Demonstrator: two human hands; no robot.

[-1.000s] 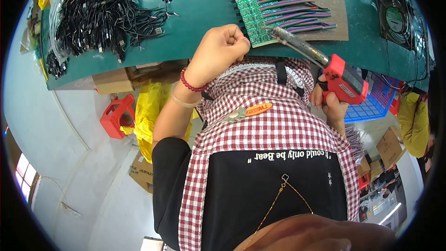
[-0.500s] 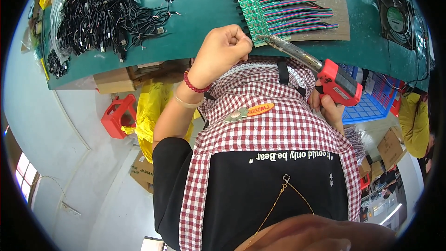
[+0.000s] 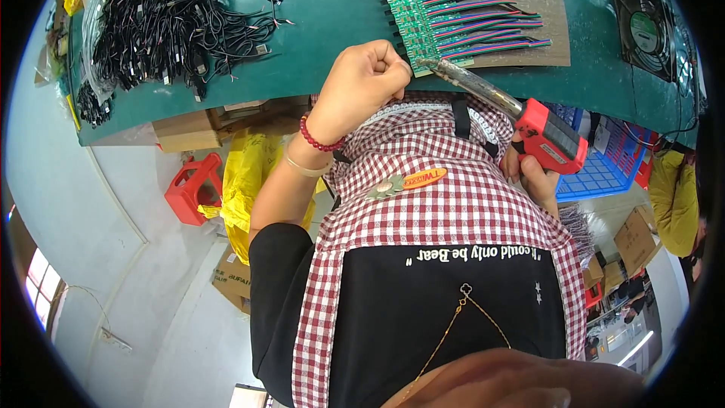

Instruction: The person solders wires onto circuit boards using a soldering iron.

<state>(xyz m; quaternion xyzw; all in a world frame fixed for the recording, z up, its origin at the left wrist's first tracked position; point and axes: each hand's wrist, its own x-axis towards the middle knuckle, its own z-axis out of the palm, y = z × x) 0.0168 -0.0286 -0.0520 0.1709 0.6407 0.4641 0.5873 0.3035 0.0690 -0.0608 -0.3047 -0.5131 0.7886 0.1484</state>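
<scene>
Gripping red soldering iron point(image 3: 540, 132) in right hand point(image 3: 529, 177), left hand point(image 3: 362, 79) fingers curled by circuit strips point(image 3: 404, 4)

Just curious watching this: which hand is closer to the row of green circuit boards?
Left. The left hand rests fisted beside the green circuit boards; the right hand sits farther back, gripping the red soldering tool.

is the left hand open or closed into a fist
Closed: the left hand is curled into a fist at the near end of the green circuit board strips, fingers tucked in. What it pinches is hidden.

Glossy red plastic soldering iron point(image 3: 545, 136), seemingly tarnished metal barrel.
</scene>
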